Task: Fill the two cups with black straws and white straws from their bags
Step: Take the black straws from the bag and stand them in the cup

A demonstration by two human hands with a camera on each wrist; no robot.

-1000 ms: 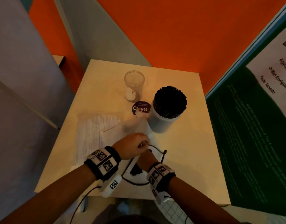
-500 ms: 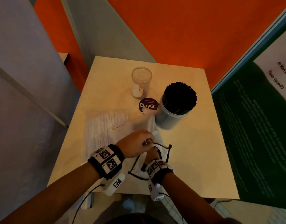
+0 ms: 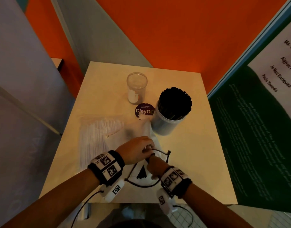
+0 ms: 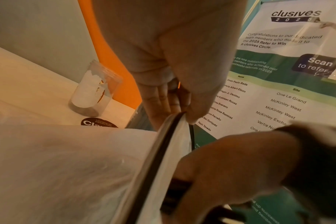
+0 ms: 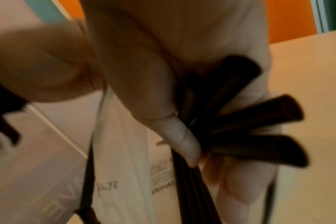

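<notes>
A wide cup [image 3: 164, 127] packed with black straws [image 3: 174, 104] stands right of centre. Behind it to the left is an empty clear cup [image 3: 137, 87]. The bag of white straws [image 3: 98, 137] lies flat on the left. Between my hands lies the clear black-straw bag [image 3: 148, 134] with a black rim. My left hand [image 3: 139, 148] pinches that rim [image 4: 175, 121] between thumb and fingers. My right hand [image 3: 155, 165] is at the bag's mouth and grips several black straws [image 5: 259, 145] in its curled fingers [image 5: 240, 181].
A round purple sticker [image 3: 144, 111] lies on the cream table [image 3: 199, 153] between the cups. Orange and grey walls close in behind, and a green poster board [image 3: 256, 129] stands along the right edge. Wrist-camera cables hang off the near edge.
Both hands stay at the bag's mouth, the left still pinching the rim. The head view has shifted a little, so the table sits lower in the picture.
</notes>
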